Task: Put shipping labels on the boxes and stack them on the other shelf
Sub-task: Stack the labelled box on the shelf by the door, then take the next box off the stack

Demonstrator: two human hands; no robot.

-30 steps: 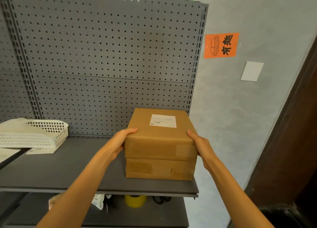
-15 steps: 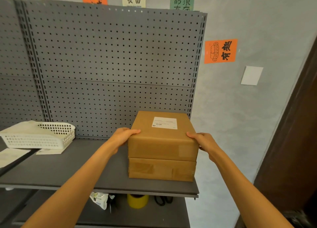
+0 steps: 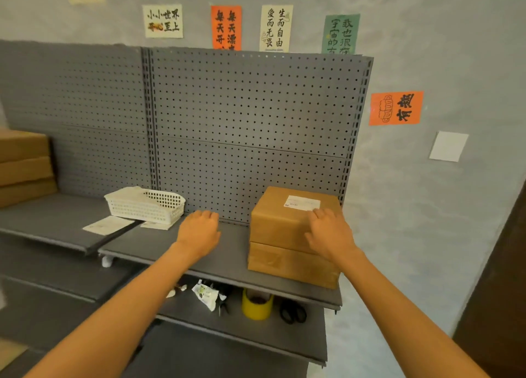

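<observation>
Two stacked boxes (image 3: 293, 237) at right end of shelf (image 3: 176, 244), flush near front edge; label (image 3: 302, 202) on top. Right hand (image 3: 330, 233) before top box, left hand (image 3: 199, 231) beside it; both loose, holding nothing. Bare shelf between left hand and basket (image 3: 145, 205).

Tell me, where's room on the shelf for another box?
Bare shelf lies between the basket and the two stacked boxes; the left hand hovers over it. The left shelf is bare between the brown boxes and a paper. The lower shelf is crowded by tape and scissors.
</observation>
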